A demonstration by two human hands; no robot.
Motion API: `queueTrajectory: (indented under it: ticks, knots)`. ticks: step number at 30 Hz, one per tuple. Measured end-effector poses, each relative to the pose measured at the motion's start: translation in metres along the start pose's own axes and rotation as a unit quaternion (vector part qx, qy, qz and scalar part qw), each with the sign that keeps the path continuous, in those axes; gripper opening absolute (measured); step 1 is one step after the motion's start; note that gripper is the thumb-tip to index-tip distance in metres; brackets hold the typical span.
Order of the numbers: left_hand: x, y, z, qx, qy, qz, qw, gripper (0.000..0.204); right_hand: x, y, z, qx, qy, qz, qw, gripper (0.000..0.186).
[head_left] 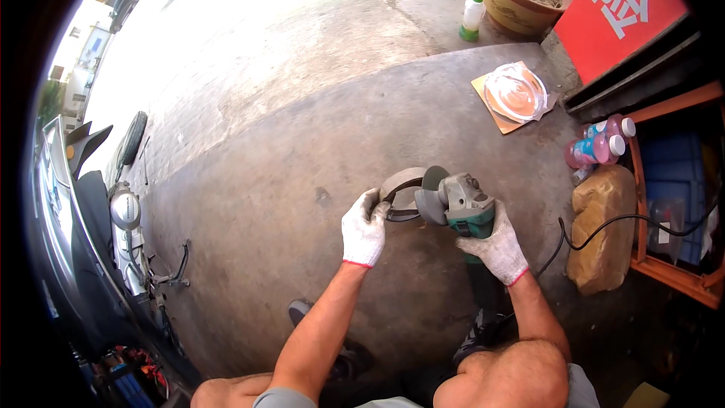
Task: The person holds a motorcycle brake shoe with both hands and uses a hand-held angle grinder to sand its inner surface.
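Note:
My gloved left hand (pixel 364 231) pinches the left edge of a curved part (pixel 400 183), greyish outside with a dark inner rim, that looks like a brake shoe. An angle grinder (pixel 470 200) with a grey metal head and green body is gripped in my gloved right hand (pixel 495 245). Its disc (pixel 433 205) stands close to the brake shoe's right side; whether they touch, I cannot tell. The grinder partly hides that side of the shoe. Both white gloves have red cuffs. From the grinder side, a black cord (pixel 596 242) runs off to the right.
On the left stands a motorbike (pixel 124 211). To the right are a brown paper-wrapped bundle (pixel 602 227), pink-liquid bottles (pixel 596 149) and an orange-framed cabinet (pixel 676 272). A smeared cardboard piece (pixel 491 113), a white-green bottle (pixel 472 17) and a plant pot (pixel 521 19) stand farther off.

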State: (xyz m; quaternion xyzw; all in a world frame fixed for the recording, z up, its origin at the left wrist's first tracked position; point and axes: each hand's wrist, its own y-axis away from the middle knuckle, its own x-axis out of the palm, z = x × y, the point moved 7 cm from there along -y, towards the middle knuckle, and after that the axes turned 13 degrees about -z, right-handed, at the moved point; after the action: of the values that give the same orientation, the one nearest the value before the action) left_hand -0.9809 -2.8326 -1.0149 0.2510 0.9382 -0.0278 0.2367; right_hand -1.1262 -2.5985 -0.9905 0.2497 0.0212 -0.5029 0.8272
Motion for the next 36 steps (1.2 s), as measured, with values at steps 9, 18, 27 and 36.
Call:
queueTrajectory:
  ticks: [9,18,27,36]
  knots:
    - [-0.004,-0.006,-0.040,0.132,-0.144,0.027,0.980,0.025,0.003,0.004,0.039,-0.068,0.162,0.019,0.984,0.085]
    - [-0.003,-0.010,-0.065,0.211,-0.207,0.059,0.954,0.021,0.011,0.007,0.061,-0.126,0.242,0.033,0.961,0.079]
    - [-0.017,-0.010,-0.034,0.168,-0.144,0.015,0.975,0.025,-0.006,0.007,0.043,-0.081,0.146,-0.008,0.986,0.087]
    - [-0.027,-0.001,0.026,0.028,-0.017,-0.041,0.999,0.029,-0.039,0.010,-0.005,-0.012,0.030,-0.095,0.995,0.083]
